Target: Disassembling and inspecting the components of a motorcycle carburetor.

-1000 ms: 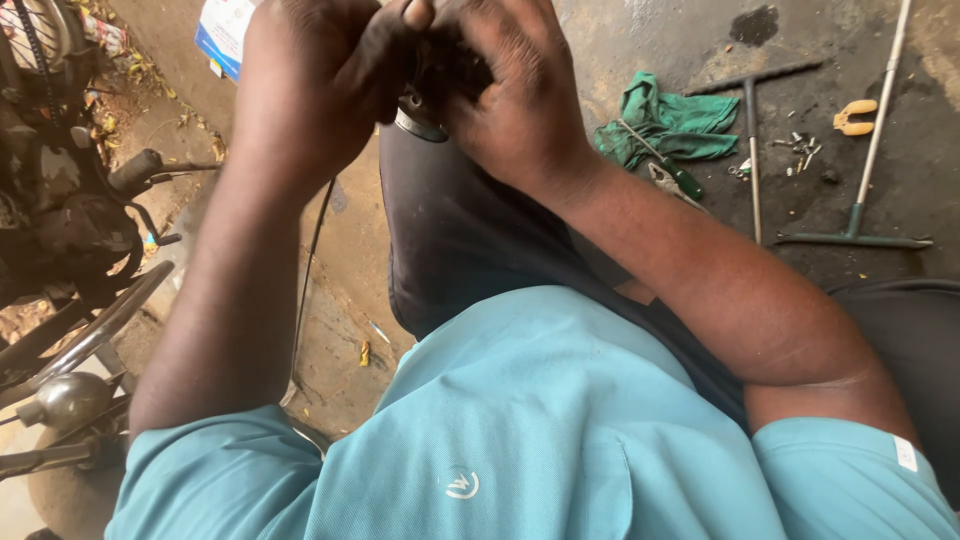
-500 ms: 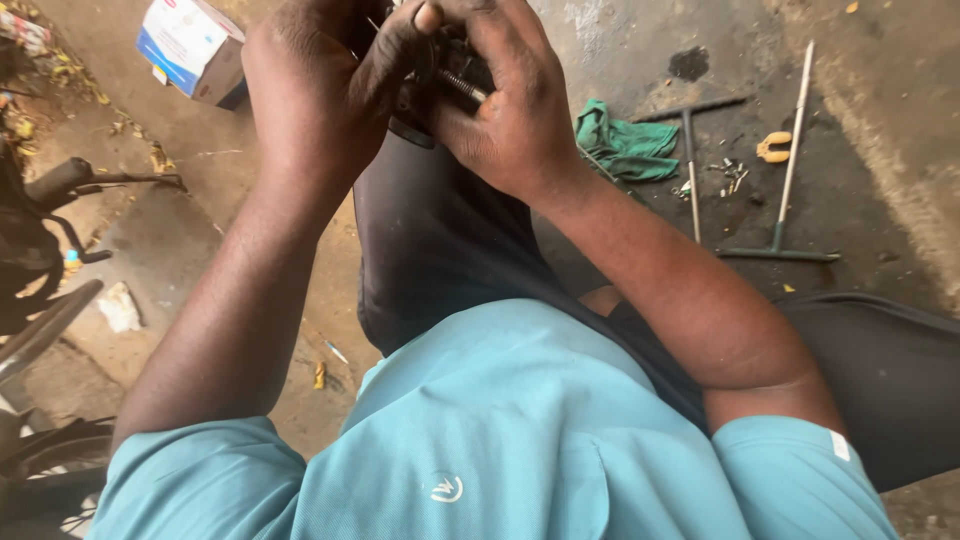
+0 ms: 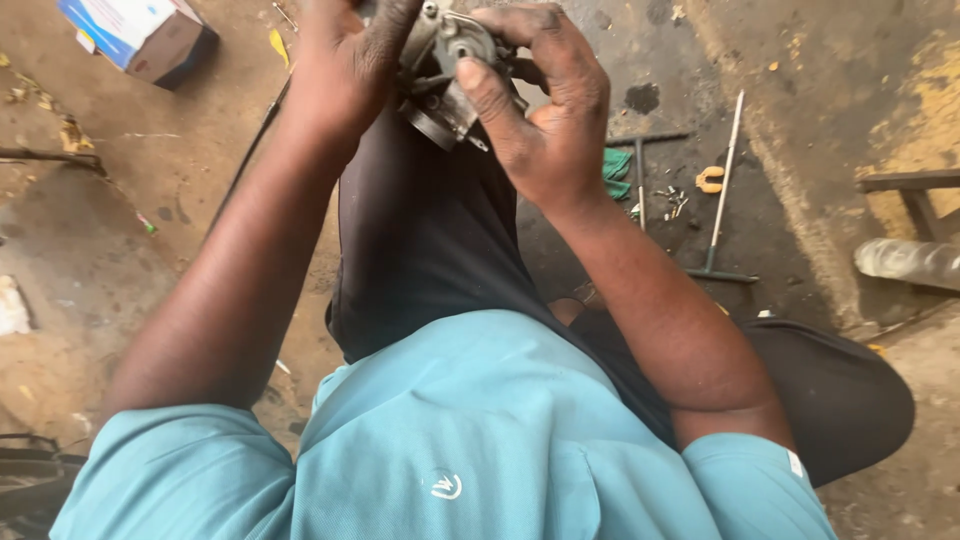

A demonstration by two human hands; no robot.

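Both hands are raised at the top of the head view, wrapped around a small grey metal engine part (image 3: 445, 70) with round fittings, like a carburettor. My left hand (image 3: 350, 60) grips its left side, fingers curled over the top. My right hand (image 3: 545, 110) holds the right side, thumb pressed along the part's front. The part hangs over my knee in dark trousers (image 3: 430, 240). My teal shirt (image 3: 470, 440) fills the bottom of the view.
On the dirt floor lie a blue and white cardboard box (image 3: 135, 35) at top left, a thin black cable (image 3: 250, 155), a green rag (image 3: 615, 170), two long T-handle tools (image 3: 720, 190), a yellow-handled tool (image 3: 710, 178), loose screws, and a wooden bench leg (image 3: 905, 185) at right.
The view has tilted so the hands sit higher and the floor shifted left. My right hand has opened around the part, which now shows between both hands.
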